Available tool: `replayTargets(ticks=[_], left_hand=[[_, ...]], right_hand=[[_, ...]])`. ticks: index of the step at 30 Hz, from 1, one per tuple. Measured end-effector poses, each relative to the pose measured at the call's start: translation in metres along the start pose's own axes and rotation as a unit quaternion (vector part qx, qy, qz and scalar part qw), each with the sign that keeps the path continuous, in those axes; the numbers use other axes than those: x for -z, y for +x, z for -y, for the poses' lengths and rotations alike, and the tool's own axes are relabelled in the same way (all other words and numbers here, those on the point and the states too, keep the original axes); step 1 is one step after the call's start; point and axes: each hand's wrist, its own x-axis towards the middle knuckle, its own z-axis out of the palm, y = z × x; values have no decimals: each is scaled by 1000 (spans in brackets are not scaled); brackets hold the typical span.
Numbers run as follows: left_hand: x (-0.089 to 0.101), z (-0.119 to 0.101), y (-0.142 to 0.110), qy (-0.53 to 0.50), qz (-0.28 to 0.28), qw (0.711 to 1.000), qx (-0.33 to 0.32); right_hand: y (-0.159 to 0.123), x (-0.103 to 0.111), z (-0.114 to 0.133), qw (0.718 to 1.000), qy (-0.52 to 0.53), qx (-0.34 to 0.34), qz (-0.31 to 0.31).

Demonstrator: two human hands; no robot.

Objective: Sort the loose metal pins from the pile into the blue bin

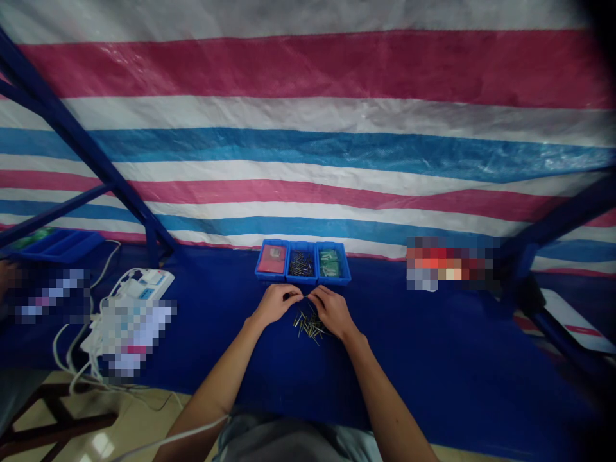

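Observation:
My left hand (278,304) and my right hand (331,308) meet in front of the bins, fingertips almost touching. Both are closed in a pinch around a small thin piece, too small to name. Just below the fingers, a loose pile of thin metal pieces like screws (312,326) lies on the blue table (308,375). Three joined blue bins stand behind my hands. A pink-red piece with a small pale item (272,258) fills the left bin, dark screws (301,264) lie in the middle one, and green and whitish small pieces (330,264) in the right one.
A white power strip (153,280) and tangled white cables (91,340) lie at left. Beyond is another blue divided tray (65,245) and a person's blurred hand (7,277). Blue frame posts (103,163) slant up at both sides before a striped tarp (308,147).

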Motion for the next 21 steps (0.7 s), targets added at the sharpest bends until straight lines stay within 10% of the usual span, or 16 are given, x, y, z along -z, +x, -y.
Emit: replayTargets(ticks=[21], left_hand=[[1, -3, 0, 22, 1, 1000, 0]], right_hand=[[0, 4, 2, 998, 44, 21, -31]])
